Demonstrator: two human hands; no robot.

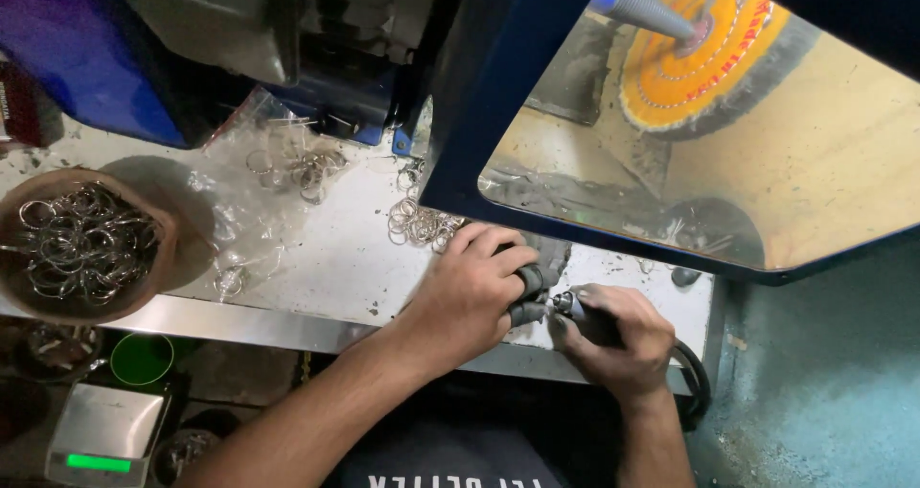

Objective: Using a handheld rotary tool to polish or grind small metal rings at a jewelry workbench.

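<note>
Working a small piece with a rotary tool (pixel 586 317) at the bench (pixel 335 258) edge, both hands close together.

Left hand (pixel 470 291) fingers curled tight round a grey block (pixel 533 287), which sits at the front of the bench just under the blue hood (pixel 460 114); whatever is held against it is too small to tell. Right hand (pixel 618 339) wrapped round the dark tool body, fingers closed, its metal tip touching the block; a black cord (pixel 692 378) loops off behind the wrist. Loose metal rings (pixel 420 221) lie near the left hand's knuckles, more on a clear plastic bag (pixel 273 186), and a brown bowl (pixel 168 229) of rings sits well apart at far left. Orange buffing wheel (pixel 695 61) inside the hood. Green cup (pixel 141 359) and scale (pixel 105 435) below the bench.
</note>
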